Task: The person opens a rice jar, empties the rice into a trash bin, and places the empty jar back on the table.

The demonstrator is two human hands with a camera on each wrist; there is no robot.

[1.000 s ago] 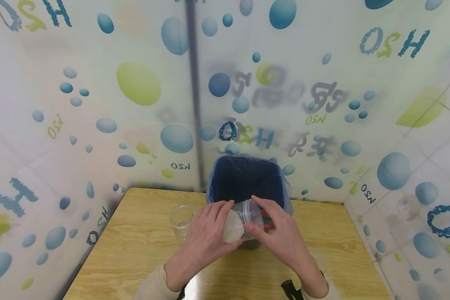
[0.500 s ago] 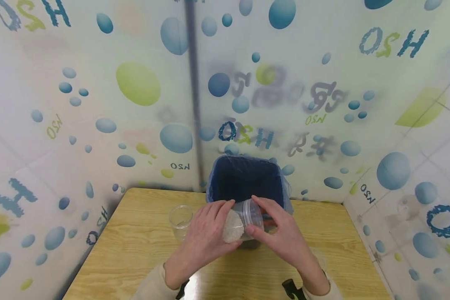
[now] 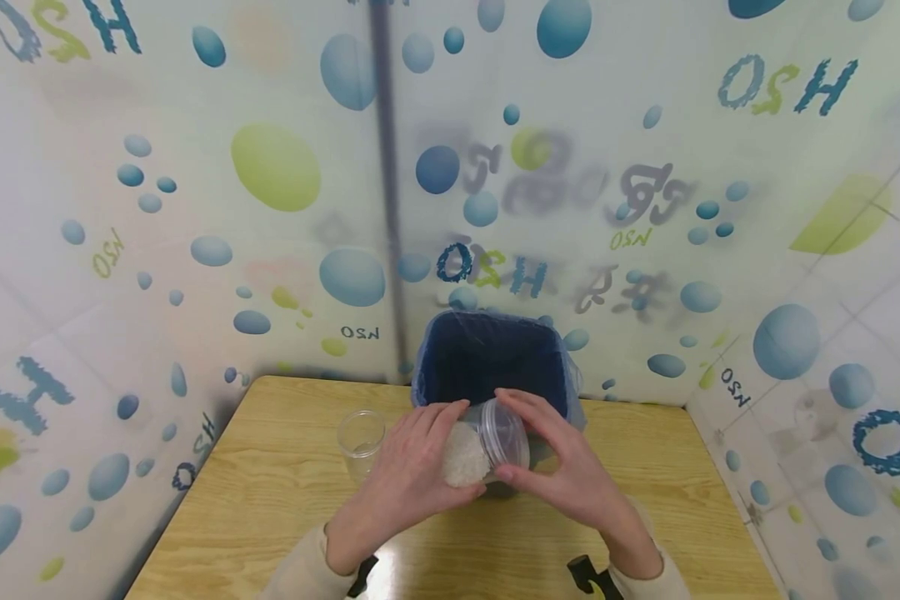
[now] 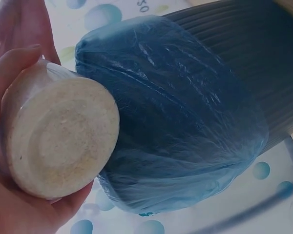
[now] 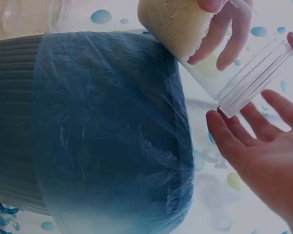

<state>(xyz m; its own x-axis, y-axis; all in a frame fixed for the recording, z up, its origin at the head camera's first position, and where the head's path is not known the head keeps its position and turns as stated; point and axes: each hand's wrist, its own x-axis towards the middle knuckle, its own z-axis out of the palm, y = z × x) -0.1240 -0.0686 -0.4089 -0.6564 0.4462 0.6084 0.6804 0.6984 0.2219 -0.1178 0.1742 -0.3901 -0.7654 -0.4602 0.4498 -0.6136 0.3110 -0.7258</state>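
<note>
A clear jar (image 3: 467, 457) partly filled with white grains lies tilted in both hands, over the near side of a bin. My left hand (image 3: 401, 467) grips its filled end; in the left wrist view the round base (image 4: 66, 139) faces the camera. At its clear ribbed end (image 5: 254, 78), my right hand (image 3: 570, 471) has thumb and fingers on opposite sides, in light contact. The right wrist view shows the right hand (image 5: 263, 151) with fingers spread and slightly bent. The grains lie toward the base, with a clear part near the ribbed end.
The dark bin (image 3: 495, 358), lined with a blue bag (image 4: 176, 112), stands at the table's back edge against a patterned curtain. An empty-looking clear container (image 3: 360, 446) stands left of the bin on the wooden table (image 3: 270, 483).
My right fingers and thumb have shifted slightly around the ribbed end, and that end shows a little more of its face. The left hand has hardly moved.
</note>
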